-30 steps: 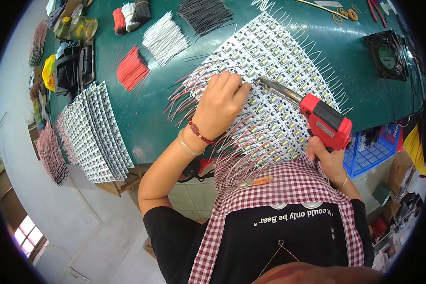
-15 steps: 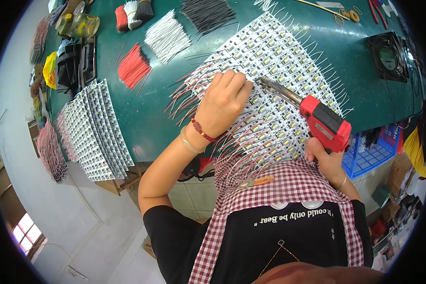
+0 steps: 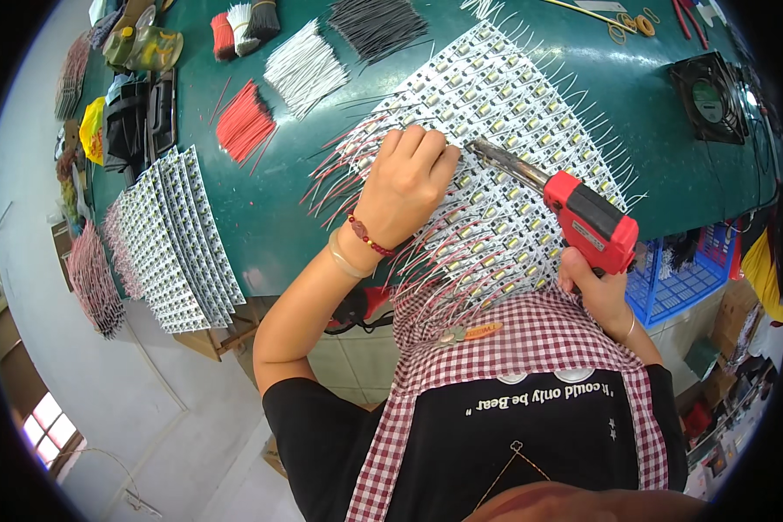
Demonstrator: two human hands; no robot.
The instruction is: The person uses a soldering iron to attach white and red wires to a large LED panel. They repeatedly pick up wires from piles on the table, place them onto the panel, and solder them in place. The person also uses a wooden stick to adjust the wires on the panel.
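Note:
My right hand (image 3: 593,283) is wrapped round the handle of a red and black soldering gun (image 3: 592,222). Its metal tip points left and up, over a white circuit board panel (image 3: 513,157) lined with rows of small components. Close to that tip, my left hand (image 3: 409,178) rests on the panel with its fingers pinched; what they hold is hidden beneath the knuckles. Red and white wires (image 3: 444,252) fan out from the panel's left and near edges, and thin white wires stick out along its right edge.
On the green table (image 3: 261,209) lie piles of red wires (image 3: 245,122), white wires (image 3: 306,68) and black wires (image 3: 378,28). Several wired panels (image 3: 174,239) overlap at the left edge. A black fan (image 3: 709,100) stands at the right, above a blue crate (image 3: 679,283).
The panel, both hands and the soldering gun sit slightly farther left in the picture. Both grips look the same.

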